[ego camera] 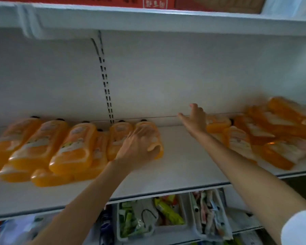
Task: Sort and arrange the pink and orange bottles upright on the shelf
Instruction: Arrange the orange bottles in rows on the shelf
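Left hand [138, 145] grips a lying orange bottle [149, 126]; right hand [195, 119] reaches forward, fingers spread.

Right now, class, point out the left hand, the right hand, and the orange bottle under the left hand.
left hand [136, 145]: head view, its back.
right hand [196, 119]: head view, its back.
orange bottle [147, 126]: head view, upper end below cap.
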